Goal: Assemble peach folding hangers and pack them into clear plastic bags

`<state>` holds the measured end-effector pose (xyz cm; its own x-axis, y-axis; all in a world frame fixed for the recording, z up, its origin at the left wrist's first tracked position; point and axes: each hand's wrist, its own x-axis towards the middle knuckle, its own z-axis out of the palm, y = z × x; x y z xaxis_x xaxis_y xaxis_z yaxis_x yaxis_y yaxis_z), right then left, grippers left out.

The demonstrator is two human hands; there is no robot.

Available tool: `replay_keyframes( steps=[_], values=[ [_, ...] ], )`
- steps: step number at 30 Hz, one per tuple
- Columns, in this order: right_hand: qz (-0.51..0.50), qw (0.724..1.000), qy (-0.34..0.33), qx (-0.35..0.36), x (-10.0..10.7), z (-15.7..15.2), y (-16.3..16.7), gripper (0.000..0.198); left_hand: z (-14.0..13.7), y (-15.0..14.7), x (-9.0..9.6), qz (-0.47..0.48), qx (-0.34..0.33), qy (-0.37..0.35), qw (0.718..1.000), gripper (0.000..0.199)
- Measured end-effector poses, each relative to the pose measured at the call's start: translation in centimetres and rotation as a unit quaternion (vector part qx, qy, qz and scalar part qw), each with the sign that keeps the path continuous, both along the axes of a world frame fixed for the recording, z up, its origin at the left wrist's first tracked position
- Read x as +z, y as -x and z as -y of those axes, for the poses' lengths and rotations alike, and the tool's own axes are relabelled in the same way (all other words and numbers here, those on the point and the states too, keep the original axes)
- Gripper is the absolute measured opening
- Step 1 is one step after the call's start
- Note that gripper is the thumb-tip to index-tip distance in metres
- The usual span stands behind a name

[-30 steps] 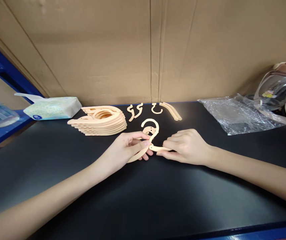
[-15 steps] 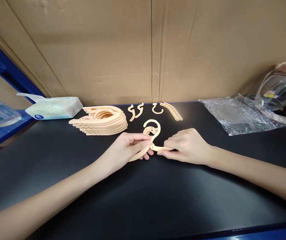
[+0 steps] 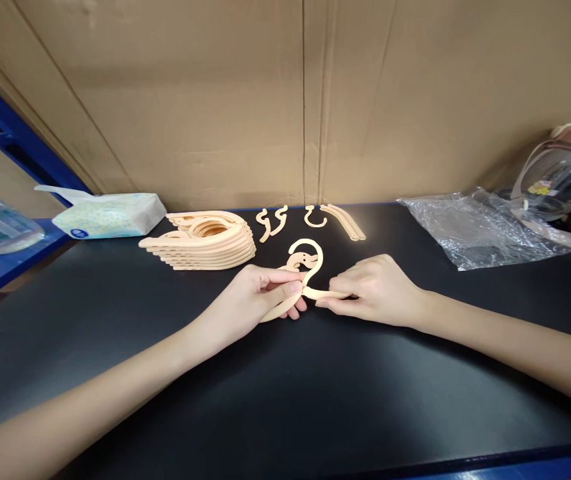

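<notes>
Above the black tabletop, a cream plastic folding clothes hanger (image 3: 320, 259) is between my two hands, its hook curling upward. My left hand (image 3: 258, 293) pinches it with thumb and fingers just below the hook, and one curved arm slopes down beneath the thumb. My right hand (image 3: 378, 290) grips the other hanger arm (image 3: 319, 293), whose inner end meets the base of the hook. Fingers partly hide the joint. Just behind the hook lies another cream piece with small holes (image 3: 299, 259), partly covered by the hanger and my left hand.
A stack of folded cream hangers (image 3: 205, 250) stands left of my hands. Loose hook pieces (image 3: 279, 220) and several curved arm strips (image 3: 345, 223) lie at the back. A tissue pack (image 3: 115, 217) is at left, a clear plastic bag (image 3: 470, 230) at right, and cardboard (image 3: 190, 100) behind.
The right hanger arm's inner end, with its hole showing before, now sits against the hook's base, its hole out of sight. Both hands stay in nearly the same place.
</notes>
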<state>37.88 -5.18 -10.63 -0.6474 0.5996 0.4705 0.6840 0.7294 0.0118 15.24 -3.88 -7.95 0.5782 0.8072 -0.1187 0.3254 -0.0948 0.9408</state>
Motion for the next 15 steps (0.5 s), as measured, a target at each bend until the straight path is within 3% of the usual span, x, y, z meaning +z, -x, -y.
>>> replay_keyframes(
  steps=[10, 15],
  values=[
    [-0.01, 1.0, -0.02, -0.003, 0.03, 0.17, 0.27, 0.045, 0.27, -0.18, -0.11, -0.027, -0.024, -0.042, 0.998, 0.028],
    [-0.029, 0.998, -0.04, -0.034, 0.2, 0.12, 0.53, 0.046, 0.55, -0.28, -0.12, -0.087, -0.036, -0.142, 0.985, 0.028]
  ],
)
